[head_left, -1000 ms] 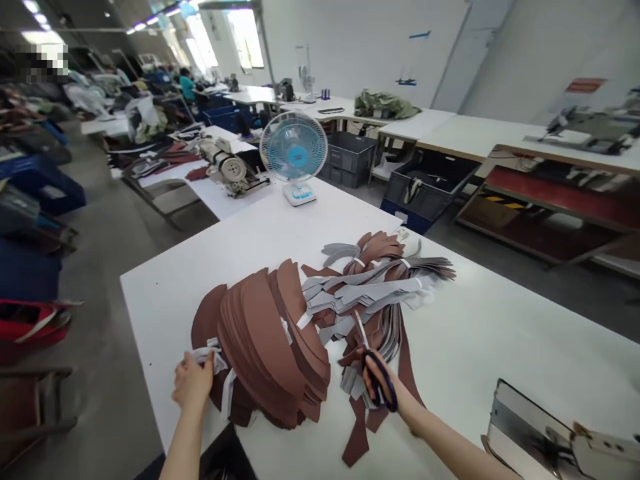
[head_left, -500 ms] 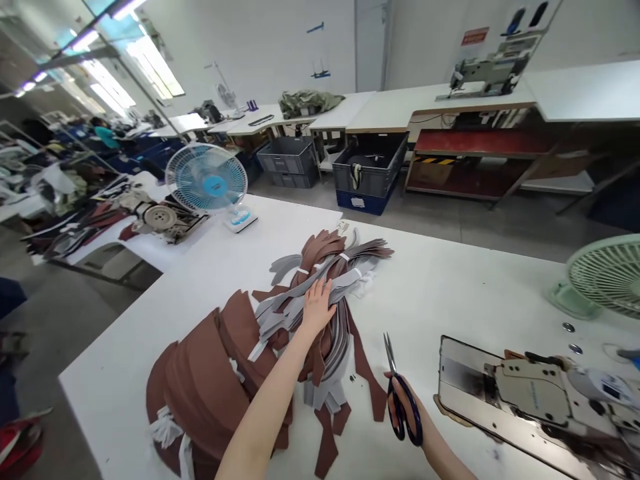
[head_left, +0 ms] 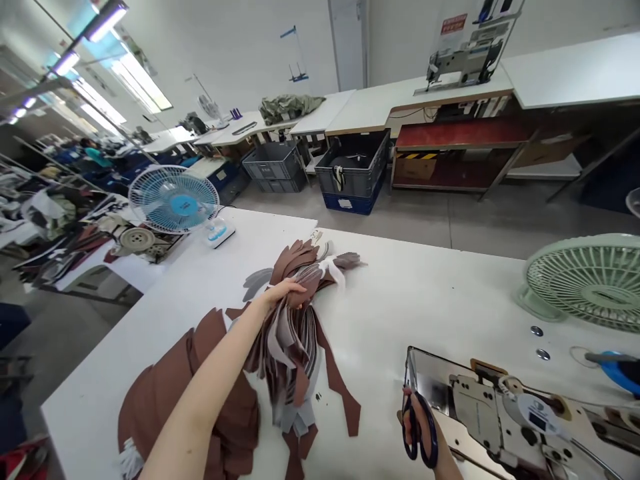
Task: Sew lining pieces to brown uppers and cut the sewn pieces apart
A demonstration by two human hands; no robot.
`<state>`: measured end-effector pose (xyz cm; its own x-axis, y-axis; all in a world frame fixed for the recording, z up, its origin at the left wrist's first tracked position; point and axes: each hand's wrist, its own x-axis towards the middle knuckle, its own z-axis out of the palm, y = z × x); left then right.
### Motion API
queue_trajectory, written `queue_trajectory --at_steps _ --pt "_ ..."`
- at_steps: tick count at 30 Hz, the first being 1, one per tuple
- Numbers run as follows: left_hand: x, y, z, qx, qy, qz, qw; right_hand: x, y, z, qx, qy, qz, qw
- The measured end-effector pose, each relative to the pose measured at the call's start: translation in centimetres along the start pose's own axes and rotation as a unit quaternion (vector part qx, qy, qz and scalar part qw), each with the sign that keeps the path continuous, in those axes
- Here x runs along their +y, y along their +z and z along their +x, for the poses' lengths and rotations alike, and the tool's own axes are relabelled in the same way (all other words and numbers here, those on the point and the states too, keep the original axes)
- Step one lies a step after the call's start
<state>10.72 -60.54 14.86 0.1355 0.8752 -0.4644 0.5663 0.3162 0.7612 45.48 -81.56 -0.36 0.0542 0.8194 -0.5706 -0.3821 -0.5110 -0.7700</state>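
My left hand (head_left: 286, 291) is closed round a bundle of brown and grey fabric strips (head_left: 295, 327) on the white table. Its strips hang and fan out below my fingers, and a white tie (head_left: 334, 270) circles the bundle's far end. Lower left, beneath my forearm, lies a stack of wide brown fabric pieces (head_left: 165, 393). My right hand (head_left: 425, 430) holds dark-handled scissors (head_left: 430, 415) by the loops, points upward, beside the sewing machine's near left edge. Whether the blades are apart is hard to make out.
At the lower right a sewing machine (head_left: 483, 413) is set into the white table (head_left: 390, 300). Behind it stands a green fan (head_left: 590, 280); a blue fan (head_left: 184, 203) is at the far left corner. Grey crates (head_left: 350, 177) sit on the floor beyond.
My left hand has gone from resting flat on the strips to gripping the bundle, whose strips have shifted. The scissors have moved right, close to the sewing machine. The view has turned slightly right.
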Motion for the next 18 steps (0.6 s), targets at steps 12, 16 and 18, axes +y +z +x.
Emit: queue_trajectory --at_steps 12,16,18 --pt "-9.1 19.0 -1.8 -0.091 -0.120 -0.440 0.885 -0.1 1.3 1.8 -0.028 0.014 -0.012 0.999" --pt "-8.3 20.9 -1.7 0.098 0.011 -0.222 0.970 -1.0 2.6 2.1 -0.067 -0.048 -0.017 0.996" --pt "-8.0 21.1 -1.6 0.166 0.018 -0.059 0.984 -1.0 3.5 2.2 -0.107 -0.065 -0.018 0.992"
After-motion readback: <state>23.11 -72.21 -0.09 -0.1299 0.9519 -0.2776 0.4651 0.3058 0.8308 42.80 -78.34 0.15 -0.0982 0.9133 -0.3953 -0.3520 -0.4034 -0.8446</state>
